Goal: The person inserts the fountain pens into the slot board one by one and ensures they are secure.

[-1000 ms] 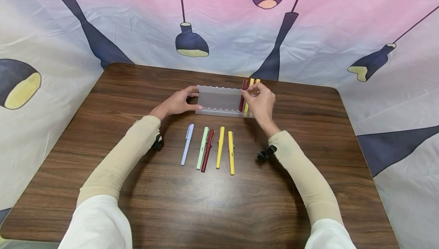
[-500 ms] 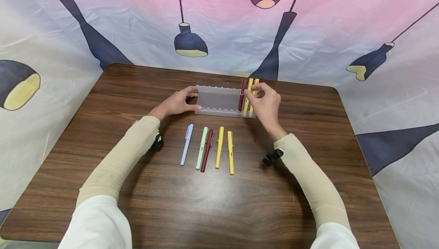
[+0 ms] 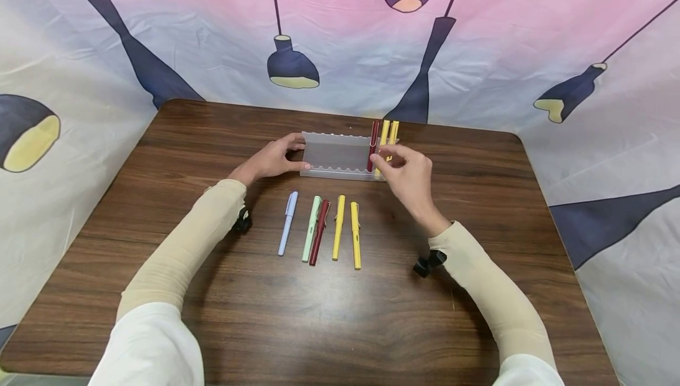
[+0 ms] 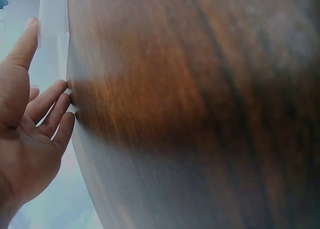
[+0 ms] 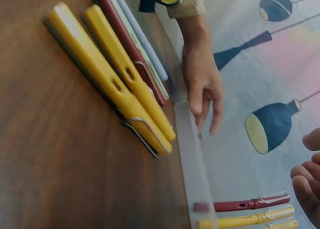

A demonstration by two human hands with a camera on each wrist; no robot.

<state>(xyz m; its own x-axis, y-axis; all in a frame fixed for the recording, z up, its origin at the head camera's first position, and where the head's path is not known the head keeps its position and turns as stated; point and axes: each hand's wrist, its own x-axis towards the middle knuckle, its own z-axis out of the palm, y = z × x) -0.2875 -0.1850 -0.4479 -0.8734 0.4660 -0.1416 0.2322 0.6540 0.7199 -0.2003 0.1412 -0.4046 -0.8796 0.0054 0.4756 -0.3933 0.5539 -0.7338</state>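
Note:
A clear plastic pen rack [image 3: 340, 154] with scalloped edges stands near the table's far side. My left hand [image 3: 273, 157] holds its left end, thumb at the front and fingers behind. The left wrist view shows the thumb along the clear edge and several fingertips at the wood. In the rack's right part lean a dark red pen [image 3: 374, 138] and two yellow pens [image 3: 385, 133]. My right hand [image 3: 411, 176] is in front of them, thumb and forefinger near the red pen, holding nothing. In the right wrist view, its loosely bent fingers [image 5: 304, 184] are apart from the pens.
On the brown table [image 3: 319, 327], nearer than the rack, lie a light blue pen [image 3: 288, 223], a mint green pen [image 3: 311, 229], a dark red pen [image 3: 319, 234] and two yellow pens [image 3: 339, 228]. A patterned cloth [image 3: 228, 26] hangs behind the table.
My right hand has drawn back from the upper part of the racked red pen and dropped lower. That pen's clip now shows. My left hand keeps its place at the rack.

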